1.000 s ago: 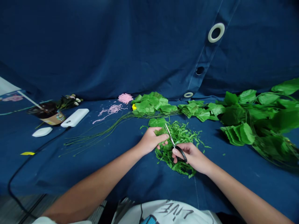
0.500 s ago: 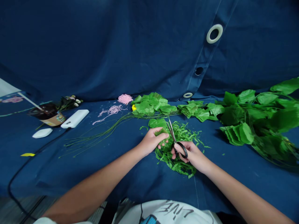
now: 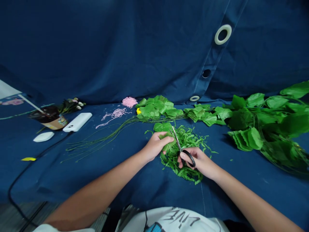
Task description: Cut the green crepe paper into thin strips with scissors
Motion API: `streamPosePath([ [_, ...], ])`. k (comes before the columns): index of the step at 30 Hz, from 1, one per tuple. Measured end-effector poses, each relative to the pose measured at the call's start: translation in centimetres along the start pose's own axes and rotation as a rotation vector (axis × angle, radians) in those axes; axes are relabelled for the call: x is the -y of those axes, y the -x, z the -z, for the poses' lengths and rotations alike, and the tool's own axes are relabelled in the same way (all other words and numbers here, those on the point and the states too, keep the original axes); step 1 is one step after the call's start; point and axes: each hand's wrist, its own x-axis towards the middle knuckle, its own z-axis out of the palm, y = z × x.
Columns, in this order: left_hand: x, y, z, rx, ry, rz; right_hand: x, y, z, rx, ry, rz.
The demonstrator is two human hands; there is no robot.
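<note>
Between the thumb and fingers of my left hand (image 3: 156, 145) is a green leaf (image 3: 170, 141). My right hand (image 3: 194, 159) grips black-handled scissors (image 3: 179, 141), whose blades are slightly apart and point up beside the held leaf. Below both hands lies a pile of shredded green strips (image 3: 188, 170). A single flat green leaf (image 3: 163, 127) rests just behind my left hand. Stacked green leaves (image 3: 156, 108) lie farther back, with long thin green stems (image 3: 106, 138) stretching to the left.
Leafy green vines (image 3: 272, 116) spread at the right. Pink yarn (image 3: 129, 102) lies at the back. On the left are a cup with a straw (image 3: 54, 120), a white device (image 3: 77, 122) with a black cable, a white oval object (image 3: 43, 137) and a yellow piece (image 3: 29, 159).
The scissors have tilted a little and their blades have shifted down and left toward the held leaf. More of that leaf shows beside my left thumb.
</note>
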Motion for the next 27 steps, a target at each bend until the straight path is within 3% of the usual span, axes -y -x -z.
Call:
streamPosePath([
  [12, 0.63, -0.02, 0.7, -0.008, -0.219, -0.046, 0.29, -0.02, -0.19, -0.003, 0.021, -0.015],
  [27, 0.48, -0.07, 0.58, -0.017, -0.202, -0.029, 0.48, -0.05, -0.4, -0.045, 0.014, 0.006],
])
